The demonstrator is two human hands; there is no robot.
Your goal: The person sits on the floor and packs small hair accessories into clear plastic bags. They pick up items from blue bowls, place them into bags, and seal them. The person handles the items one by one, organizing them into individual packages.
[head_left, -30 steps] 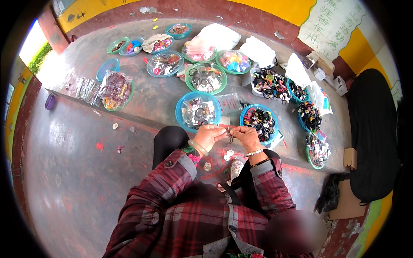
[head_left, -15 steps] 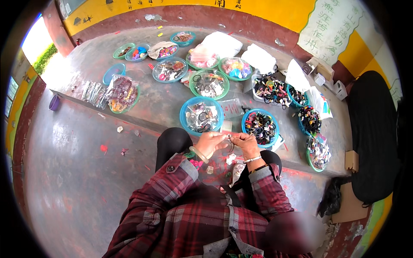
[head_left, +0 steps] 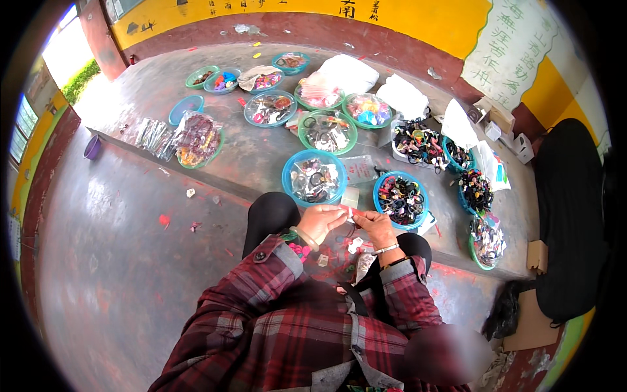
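Observation:
My left hand (head_left: 319, 223) and my right hand (head_left: 377, 230) meet above my knees, thumbs and fingers pinched together. Between the fingertips they hold a small red-and-white strip (head_left: 351, 212), too small to make out further. Just beyond my left hand stands a blue basin (head_left: 285, 185) of small bagged pieces and dark hair ties. Close past my right hand is another blue basin (head_left: 426, 208), filled with black and coloured hair ties (head_left: 400, 198). A pale little box (head_left: 350, 196) lies between these basins, and a clear printed bag (head_left: 359, 168) is behind it.
A green basin (head_left: 354, 138) and several others cover the raised concrete ledge. White sacks (head_left: 349, 73) lie at the back. Bagged goods (head_left: 155, 137) lie at left, near a purple bucket (head_left: 93, 147). A long black case (head_left: 571, 215) stands at right. Paper scraps (head_left: 322, 260) litter the floor.
The scene has shifted slightly right and down in view. Red now shows between my fingertips, where a small pale piece showed before. Both hands stay close together.

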